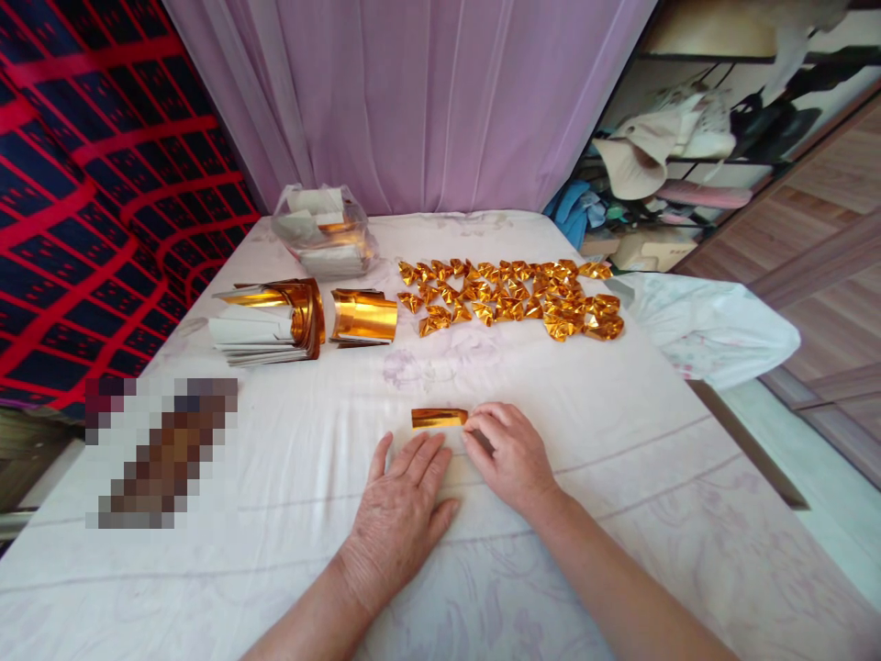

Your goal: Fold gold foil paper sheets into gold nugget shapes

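Landmark = gold foil strip (439,418), a small folded piece of gold paper lying flat on the white sheet-covered surface (309,514), near its front-centre.

Left hand (403,500): just below the strip, palm down, fingers spread flat on the cloth; fingertips near the strip's lower edge, can't tell if touching. Grip released, holds nothing.

Right hand (513,454): at the strip's right end, fingertips pinching/pressing that end against the cloth. Grip grasping the strip's end.

Above the strip, well apart: spread of folded gold pieces (513,298), many, laid in loose rows. Up & left of the strip: a curled gold sheet bundle (363,317), and just beside that, further left, a stack of white-backed gold sheets (265,321) w/ curled ends. Behind those, a clear plastic bag (323,229) w/ more paper inside.

Far left of the strip: blurred patch, can't tell what. Right of the strip, past the surface edge: white cloth heap (716,330). Back: lilac curtain (427,92).
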`<state>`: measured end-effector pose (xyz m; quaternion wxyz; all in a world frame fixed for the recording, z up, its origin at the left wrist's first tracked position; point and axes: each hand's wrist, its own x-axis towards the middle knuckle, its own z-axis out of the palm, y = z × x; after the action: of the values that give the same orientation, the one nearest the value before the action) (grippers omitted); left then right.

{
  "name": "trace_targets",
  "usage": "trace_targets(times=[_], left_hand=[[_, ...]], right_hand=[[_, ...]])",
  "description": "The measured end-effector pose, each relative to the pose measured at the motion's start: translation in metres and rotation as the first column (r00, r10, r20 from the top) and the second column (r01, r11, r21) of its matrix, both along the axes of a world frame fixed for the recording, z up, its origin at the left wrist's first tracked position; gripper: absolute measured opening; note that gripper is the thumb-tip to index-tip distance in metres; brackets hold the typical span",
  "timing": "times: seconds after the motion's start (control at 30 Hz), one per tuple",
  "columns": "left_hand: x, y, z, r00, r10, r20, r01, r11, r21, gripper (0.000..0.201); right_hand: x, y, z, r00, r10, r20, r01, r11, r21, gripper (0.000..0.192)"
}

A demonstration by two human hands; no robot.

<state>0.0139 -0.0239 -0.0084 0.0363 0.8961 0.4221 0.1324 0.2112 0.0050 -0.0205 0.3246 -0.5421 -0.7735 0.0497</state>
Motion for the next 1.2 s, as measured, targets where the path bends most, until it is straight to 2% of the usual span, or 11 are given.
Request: trace_targets(times=[0.27, 0.63, 1.03, 1.2], left_hand=[[0.001, 0.000, 0.001, 1.000, 0.006, -0.014, -0.006, 1.000, -0.012, 0.043], [0.000, 0.000, 0.005, 1.000, 0.005, -0.011, -0.006, 1.000, -0.031, 0.042], [-0.003, 0.002, 0.001, 1.000, -0.007, 0.001, 0.007, 1.000, 0.012, 0.040], [0.002, 0.004, 0.004, 1.000, 0.007, -0.013, -0.007, 1.000, 0.011, 0.041]], right_hand=[[0.000, -0.003, 0.004, 0.999, 0.000, 0.049, 0.002, 0.999, -0.044, 0.005], [-0.004, -0.007, 0.008, 0.993, -0.037, 0.116, 0.051, 0.992, -0.117, 0.017], [0.015, -0.003, 0.003, 0.995, 0.089, -0.044, -0.096, 0.973, -0.210, 0.023], [0.013, -0.004, 0.002, 0.997, 0.073, -0.030, -0.077, 0.980, -0.181, 0.026]])
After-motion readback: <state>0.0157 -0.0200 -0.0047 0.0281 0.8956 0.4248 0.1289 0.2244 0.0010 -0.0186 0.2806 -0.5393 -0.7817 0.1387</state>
